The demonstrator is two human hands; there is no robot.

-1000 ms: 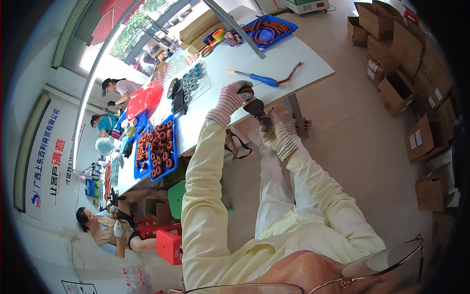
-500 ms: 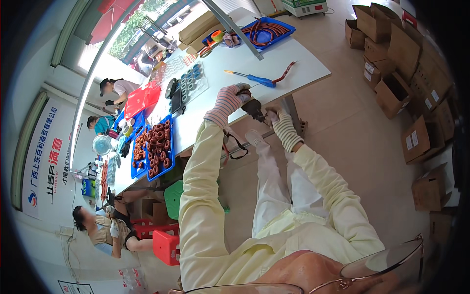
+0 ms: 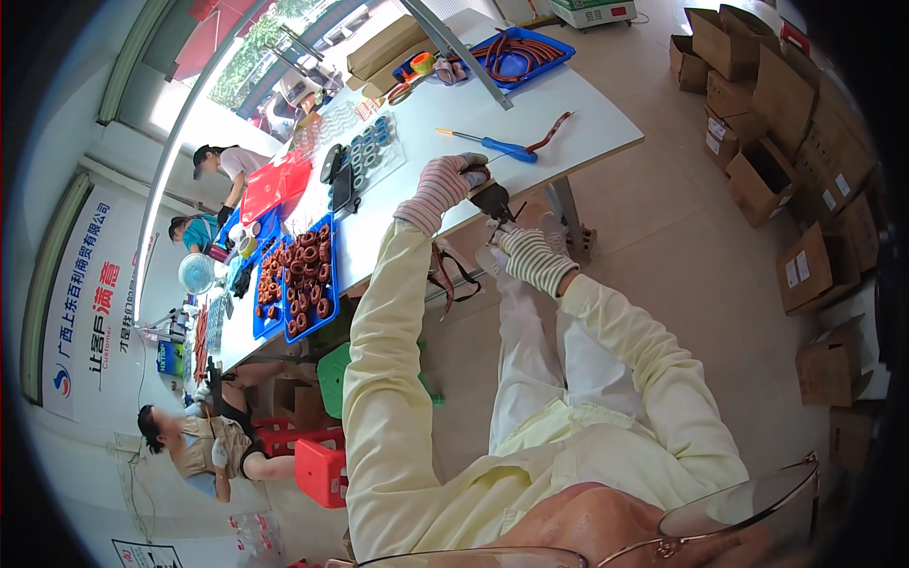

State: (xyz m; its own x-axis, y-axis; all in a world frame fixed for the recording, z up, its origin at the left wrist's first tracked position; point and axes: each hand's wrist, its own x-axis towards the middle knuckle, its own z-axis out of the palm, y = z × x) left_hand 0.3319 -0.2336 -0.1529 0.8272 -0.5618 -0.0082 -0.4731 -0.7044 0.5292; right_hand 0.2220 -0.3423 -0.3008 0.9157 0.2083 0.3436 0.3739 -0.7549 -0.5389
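A: Where are the hands?

B: Both sit just above the centre of the frame, at the near edge of the long white bench [image 3: 587,133]. The left hand [image 3: 454,182], in a striped knit glove, is curled over the top of a small dark tool-like object [image 3: 493,201]; the fingers look clenched on it. The right hand [image 3: 519,251], in the same kind of glove, lies just below and to the right, its fingers closed toward the lower end of the same object.

A: Is the right hand really gripping it?

B: It touches or nearly touches, but whether it pinches the object or a thin wire coming off it cannot be told; that part is too small.

A: How does the object lie?

B: Its long axis runs from the upper left down to the lower right, from the left hand toward the right. It hangs just off the bench edge, over the floor, with the left hand the nearer and the firmer hold.

A: What is around it?

B: A blue-handled screwdriver [image 3: 492,145] lies on the bench just above the left hand, beside a thin red strip [image 3: 554,132]. Farther left stands a blue plastic tray [image 3: 333,305] filled with reddish-brown rings, and another blue tray [image 3: 559,43] of red cable sits in the upper part of the frame. Brown cardboard boxes [image 3: 757,180] line the right side. Other people work at the far left.
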